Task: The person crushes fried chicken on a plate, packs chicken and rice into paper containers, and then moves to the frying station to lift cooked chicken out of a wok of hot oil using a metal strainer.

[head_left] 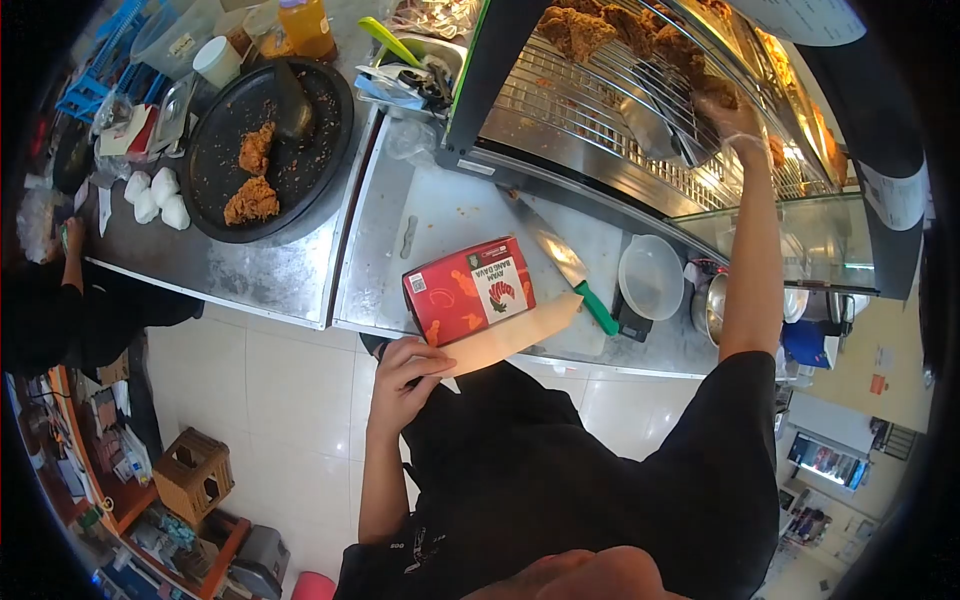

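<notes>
The red box [455, 290] sits on a white board [440, 215], close to the person's tummy. The board lies on a shiny steel counter [367, 300], and pale floor tiles [290, 390] show below. The left hand [405, 375] has its thumb and fingers pinched on the box's long tan flap [515, 340]. I cannot see inside the box.

A clear round tub [650, 275] stands to the right. Past it, a warm food case [570, 185] has crispy brown chicken [580, 35] on a wire rack [560, 100]. The right hand [725, 125], in a thin clear glove, is inside, right by some chicken; I cannot tell if its fingers are closed on it. Over on the left, a big black tray [215, 190] holds two chicken pieces.

A knife with a green handle [597, 307] lies between the box and the tub. White lumps [157, 195] sit beside the tray. Far left is another person's hand [75, 235].
</notes>
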{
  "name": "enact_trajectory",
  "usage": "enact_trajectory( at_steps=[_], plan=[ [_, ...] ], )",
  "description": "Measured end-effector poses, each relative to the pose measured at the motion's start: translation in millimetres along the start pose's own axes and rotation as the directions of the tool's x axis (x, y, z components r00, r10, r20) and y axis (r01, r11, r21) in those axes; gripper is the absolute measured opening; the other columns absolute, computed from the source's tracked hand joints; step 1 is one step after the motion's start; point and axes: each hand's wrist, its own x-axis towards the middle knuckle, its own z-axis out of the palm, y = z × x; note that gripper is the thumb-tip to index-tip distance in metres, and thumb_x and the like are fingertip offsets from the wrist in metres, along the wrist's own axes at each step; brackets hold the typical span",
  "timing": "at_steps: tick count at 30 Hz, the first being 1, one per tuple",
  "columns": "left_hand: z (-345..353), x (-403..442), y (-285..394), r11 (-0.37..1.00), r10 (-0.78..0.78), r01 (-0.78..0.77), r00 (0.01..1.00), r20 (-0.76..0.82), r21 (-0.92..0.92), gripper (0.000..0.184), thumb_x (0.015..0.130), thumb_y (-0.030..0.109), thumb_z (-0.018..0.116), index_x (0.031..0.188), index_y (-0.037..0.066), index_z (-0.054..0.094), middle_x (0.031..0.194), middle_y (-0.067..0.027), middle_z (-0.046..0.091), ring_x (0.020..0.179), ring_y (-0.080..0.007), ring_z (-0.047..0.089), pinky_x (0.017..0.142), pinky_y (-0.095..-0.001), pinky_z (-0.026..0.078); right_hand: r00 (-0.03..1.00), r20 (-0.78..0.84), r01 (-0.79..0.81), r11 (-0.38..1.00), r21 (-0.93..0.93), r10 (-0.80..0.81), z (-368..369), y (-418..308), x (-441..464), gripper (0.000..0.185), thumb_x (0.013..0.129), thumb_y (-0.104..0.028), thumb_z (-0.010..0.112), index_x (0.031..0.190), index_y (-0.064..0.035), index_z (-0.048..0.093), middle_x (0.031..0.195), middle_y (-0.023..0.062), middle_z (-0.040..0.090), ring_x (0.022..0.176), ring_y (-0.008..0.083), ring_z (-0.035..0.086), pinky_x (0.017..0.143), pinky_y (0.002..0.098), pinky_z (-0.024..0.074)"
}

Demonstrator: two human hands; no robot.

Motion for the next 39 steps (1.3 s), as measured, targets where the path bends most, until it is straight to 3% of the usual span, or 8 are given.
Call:
enact_trajectory(
  at_steps=[4, 12, 14, 16, 18, 21, 31, 39],
  plan=[
    [0.8, -3.3, 0.6, 1.0, -0.02, 0.02, 1.0, -0.012, -0.02, 0.024, 0.072, -0.001, 0.072, 0.093, 0.008, 0.078, 0.095, -0.0052, 0.07, 0.098, -0.0251, 0.062, 0.092, -0.0369, 0.047, 0.933, -0.273, 0.102, 0.899, -0.425, -0.235, 2.6, -40.1, -37.4, 0.058, 0.076, -0.04, 0.08, 0.124, -0.0099, 0.066, 0.112, 0.013, 0.073, 0.103, 0.027, 0.069, 0.092, 0.0386, 0.0523],
    [-1.7, -0.2, -4.7, 1.0, 0.01, -0.011, 0.999, -0.031, -0.028, 0.022, 0.074, 0.003, 0.076, 0.094, 0.011, 0.078, 0.092, -0.0024, 0.069, 0.095, -0.0247, 0.062, 0.091, -0.0381, 0.045, 0.845, -0.367, 0.368, 0.921, -0.128, -0.389, -12.9, -97.6, -134.4, 0.064, 0.077, -0.02, 0.083, 0.133, -0.0045, 0.057, 0.13, 0.0126, 0.062, 0.118, 0.0259, 0.061, 0.102, 0.0369, 0.0501],
    [-1.7, -0.5, -7.1, 1.0, 0.008, -0.008, 1.0, -0.029, -0.016, 0.021, 0.073, 0.002, 0.076, 0.093, 0.008, 0.078, 0.092, -0.0046, 0.069, 0.096, -0.0241, 0.062, 0.093, -0.0382, 0.047, 0.956, -0.287, 0.114, 0.975, 0.191, -0.056, -20.0, -122.7, -181.2, 0.064, 0.078, -0.021, 0.082, 0.134, -0.0042, 0.056, 0.136, 0.0167, 0.057, 0.125, 0.0283, 0.055, 0.105, 0.0423, 0.0479],
    [-2.1, 1.8, -8.5, 1.0, 0.008, -0.009, 0.999, -0.031, -0.018, 0.02, 0.073, 0.002, 0.077, 0.093, 0.007, 0.078, 0.093, -0.0055, 0.069, 0.095, -0.0236, 0.063, 0.093, -0.0381, 0.048, 1.0, 0.006, -0.013, 0.271, 0.963, 0.027, -13.8, -142.7, -229.4, 0.07, 0.078, -0.025, 0.081, 0.139, -0.0066, 0.051, 0.14, 0.0205, 0.051, 0.13, 0.0333, 0.051, 0.106, 0.0507, 0.0465],
    [-2.7, 4.3, -7.1, 0.999, 0.009, -0.01, 0.999, -0.031, -0.034, 0.02, 0.073, 0.003, 0.078, 0.093, 0.007, 0.079, 0.092, -0.0052, 0.069, 0.094, -0.023, 0.063, 0.092, -0.0378, 0.048, 0.968, 0.251, -0.233, -0.316, 0.92, 0.016, -8.1, -176.4, -261.4, 0.075, 0.078, -0.031, 0.079, 0.143, -0.0101, 0.045, 0.145, 0.0202, 0.044, 0.135, 0.0399, 0.043, 0.1, 0.0613, 0.0479],
    [-4.3, 5.3, -9.6, 0.999, 0.032, -0.032, 0.999, -0.012, -0.005, 0.02, 0.074, 0.004, 0.078, 0.094, 0.008, 0.079, 0.093, -0.005, 0.069, 0.095, -0.0232, 0.064, 0.089, -0.0377, 0.049, 0.889, 0.429, -0.453, -0.454, 0.767, -0.162, 6.3, -198.7, -274.4, 0.08, 0.079, -0.037, 0.078, 0.144, -0.0092, 0.041, 0.148, 0.0203, 0.039, 0.138, 0.043, 0.037, 0.097, 0.0666, 0.048],
    [-12.0, 3.4, -11.9, 0.987, 0.152, -0.154, 0.988, -0.036, -0.054, 0.013, 0.084, 0.016, 0.076, 0.097, 0.017, 0.077, 0.096, 0.0015, 0.068, 0.097, -0.0207, 0.063, 0.089, -0.0366, 0.045, 0.571, 0.621, -0.607, 0.233, 0.76, -0.537, 87.3, -360.6, -240.1, 0.075, 0.083, -0.034, 0.076, 0.143, -0.0028, 0.043, 0.138, 0.0136, 0.053, 0.122, 0.0293, 0.056, 0.098, 0.0433, 0.0512],
    [-7.1, -3.2, -24.6, 0.976, 0.187, -0.186, 0.982, -0.005, -0.113, 0.014, 0.087, 0.02, 0.075, 0.101, 0.021, 0.076, 0.097, 0.0035, 0.067, 0.098, -0.0181, 0.062, 0.091, -0.0365, 0.043, 0.466, 0.179, 0.723, 0.49, 0.487, -0.867, 280.0, -531.0, -171.1, 0.058, 0.073, -0.041, 0.079, 0.125, -0.0175, 0.066, 0.136, 0.0132, 0.056, 0.117, 0.033, 0.061, 0.102, 0.0444, 0.0476]
  ],
)
